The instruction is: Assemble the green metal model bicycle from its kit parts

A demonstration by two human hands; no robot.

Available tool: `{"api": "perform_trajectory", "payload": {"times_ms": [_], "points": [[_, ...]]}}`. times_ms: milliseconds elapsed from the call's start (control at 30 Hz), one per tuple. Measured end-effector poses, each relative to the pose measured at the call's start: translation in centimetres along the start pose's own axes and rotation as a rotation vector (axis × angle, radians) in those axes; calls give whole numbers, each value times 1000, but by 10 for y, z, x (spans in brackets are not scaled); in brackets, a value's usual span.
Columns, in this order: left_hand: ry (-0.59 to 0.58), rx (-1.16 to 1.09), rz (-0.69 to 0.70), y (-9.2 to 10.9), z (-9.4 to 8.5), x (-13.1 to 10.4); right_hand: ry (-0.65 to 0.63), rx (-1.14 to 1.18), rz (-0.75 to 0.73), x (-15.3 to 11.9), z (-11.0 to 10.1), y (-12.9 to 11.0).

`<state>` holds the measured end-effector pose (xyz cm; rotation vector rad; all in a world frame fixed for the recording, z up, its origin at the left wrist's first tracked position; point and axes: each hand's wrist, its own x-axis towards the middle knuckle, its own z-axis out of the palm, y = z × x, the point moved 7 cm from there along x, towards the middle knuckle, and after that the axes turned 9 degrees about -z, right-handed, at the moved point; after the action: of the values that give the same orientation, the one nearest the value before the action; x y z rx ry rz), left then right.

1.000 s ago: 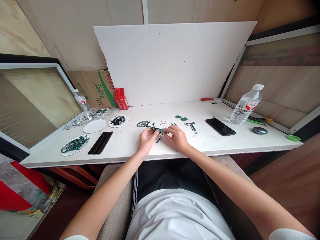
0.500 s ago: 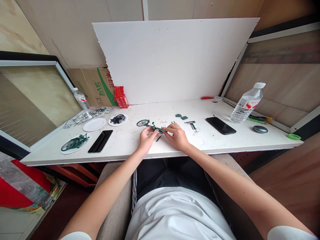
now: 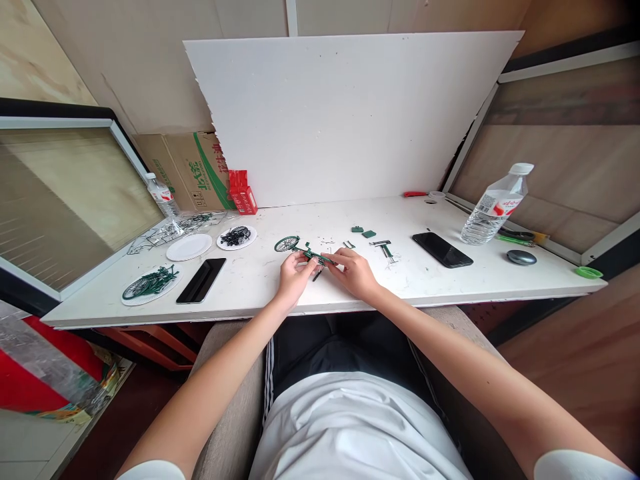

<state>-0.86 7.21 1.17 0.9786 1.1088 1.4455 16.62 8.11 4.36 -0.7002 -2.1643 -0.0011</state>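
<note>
Between my two hands is a small dark green model bicycle point(image 3: 287, 244), its spoked wheel pointing away to the left. My left hand point(image 3: 294, 277) is closed on the frame near its middle, thumb on top. My right hand point(image 3: 354, 273) pinches the near right end of the same model, so the fingers hide part of it. A thin dark piece sticks out below, between the hands. Just beyond my right hand lie a few small loose parts point(image 3: 349, 245), and green and grey pieces point(image 3: 385, 251) rest farther right.
On the left are a plate of green parts point(image 3: 131, 301), a bare white plate point(image 3: 189, 248), a plate of black parts point(image 3: 223, 247) and a phone point(image 3: 201, 281). Rightward are another phone point(image 3: 442, 249), a water bottle point(image 3: 493, 210) and a mouse point(image 3: 521, 257). A white board point(image 3: 350, 120) stands behind.
My right hand's fingers have drawn in slightly toward the model, uncovering the small loose parts beyond them. Both hands keep their hold on the model bicycle.
</note>
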Motion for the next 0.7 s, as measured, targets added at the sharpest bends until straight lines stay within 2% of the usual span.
{"api": "perform_trajectory", "payload": {"times_ms": [333,700], "points": [[30,-83,13,-3,-2,2,-60,25,-43,5,-5,-17],[-118,-241,-109,1,5,-1,-1,23,-112,5,-6,-17]]}}
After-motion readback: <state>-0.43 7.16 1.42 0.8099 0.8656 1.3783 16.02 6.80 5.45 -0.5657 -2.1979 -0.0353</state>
